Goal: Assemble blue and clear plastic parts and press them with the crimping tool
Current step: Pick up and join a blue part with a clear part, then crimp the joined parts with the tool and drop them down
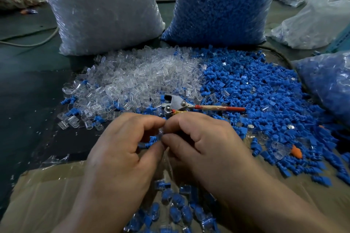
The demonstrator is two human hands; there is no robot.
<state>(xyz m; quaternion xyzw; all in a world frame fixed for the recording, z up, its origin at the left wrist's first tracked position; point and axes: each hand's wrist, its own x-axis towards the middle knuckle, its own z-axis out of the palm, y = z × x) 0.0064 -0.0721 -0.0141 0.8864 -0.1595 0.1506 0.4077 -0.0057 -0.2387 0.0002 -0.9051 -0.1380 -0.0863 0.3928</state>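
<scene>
My left hand and my right hand meet fingertip to fingertip at the centre, pinching a small clear plastic part between them; a blue part shows just under the left fingers. The crimping tool, metal head with red-tipped handles, lies right behind the hands; its near handle runs under my right hand, and whether that hand holds it is hidden. A heap of clear parts lies behind left, a heap of blue parts behind right.
Two big plastic bags stand at the back: clear parts left, blue parts right. Another bag of blue parts sits far right. A lined cardboard box below my wrists holds assembled blue-and-clear pieces. An orange part lies right.
</scene>
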